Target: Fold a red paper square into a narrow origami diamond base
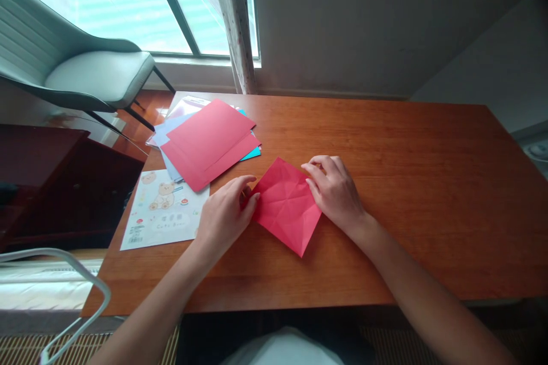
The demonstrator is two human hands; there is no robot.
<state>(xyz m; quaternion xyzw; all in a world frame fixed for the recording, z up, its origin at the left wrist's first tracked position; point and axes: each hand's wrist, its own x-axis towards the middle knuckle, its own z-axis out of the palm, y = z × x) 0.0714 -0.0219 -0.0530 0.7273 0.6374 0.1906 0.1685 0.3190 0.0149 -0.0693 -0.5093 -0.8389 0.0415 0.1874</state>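
Note:
A square sheet of red paper (285, 202) with crossing crease lines lies corner-on in front of me, slightly raised from the wooden table. At its left corner, my left hand (233, 205) has thumb and curled fingers closed about the edge. My right hand (336, 188) grips the upper right edge, its thumb against the paper and its index finger bent just above. Part of the right side of the sheet is hidden by that hand.
Red sheets (209, 142) lie stacked over blue and clear-wrapped ones at the table's back left. Nearer sits a white cover printed with bears (166, 214). The wooden table (428, 194) extends right. A pale chair (98, 77) stands by the window; a white curved frame (100, 291) is at lower left.

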